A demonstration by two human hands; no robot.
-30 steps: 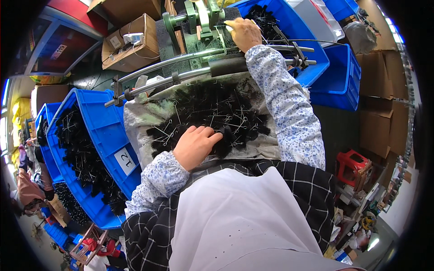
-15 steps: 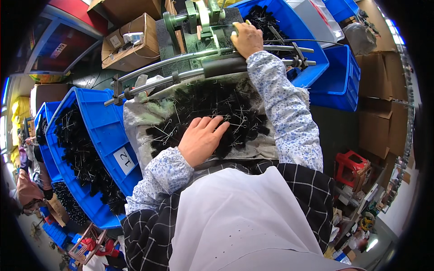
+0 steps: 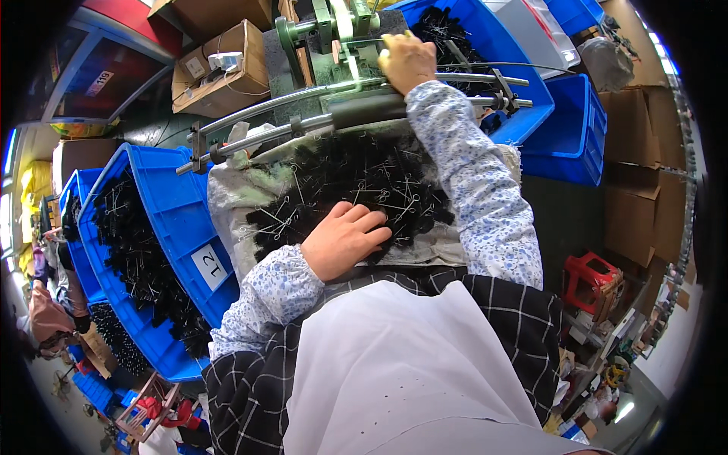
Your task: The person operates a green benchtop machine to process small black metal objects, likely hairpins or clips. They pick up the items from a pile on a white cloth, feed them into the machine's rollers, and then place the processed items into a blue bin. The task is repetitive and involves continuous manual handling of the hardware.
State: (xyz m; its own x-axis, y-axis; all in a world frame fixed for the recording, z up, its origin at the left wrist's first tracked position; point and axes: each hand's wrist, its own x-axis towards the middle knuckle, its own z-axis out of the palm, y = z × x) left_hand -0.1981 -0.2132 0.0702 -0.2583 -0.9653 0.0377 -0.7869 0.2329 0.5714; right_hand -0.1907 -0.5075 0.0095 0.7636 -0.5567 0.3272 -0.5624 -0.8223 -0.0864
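My left hand (image 3: 345,241) lies on a heap of small black wire brushes (image 3: 326,178), fingers a little apart and fingertips partly sunk among the bristles. The brushes have thin metal stems, many ending in loops. They lie on a pale, stained cloth (image 3: 227,189) in front of me. Above the two metal bars, my right hand (image 3: 409,62) is closed in a pinch beside the green bench machine (image 3: 322,26). From its fingers a thin dark brush (image 3: 369,43) reaches left to the machine's lit, pale wheel (image 3: 343,19). The fingertips are partly hidden.
Metal bars (image 3: 280,135) with a dark sleeve cross before the machine. A blue bin (image 3: 178,205) of black brushes stands at left, another (image 3: 523,72) at far right. An open cardboard box (image 3: 250,68) sits far left; a red stool (image 3: 591,280) stands at right.
My right hand has shifted slightly left and nearer the machine, along with the brush. My left hand has moved slightly right and toward me, its fingers more drawn in.
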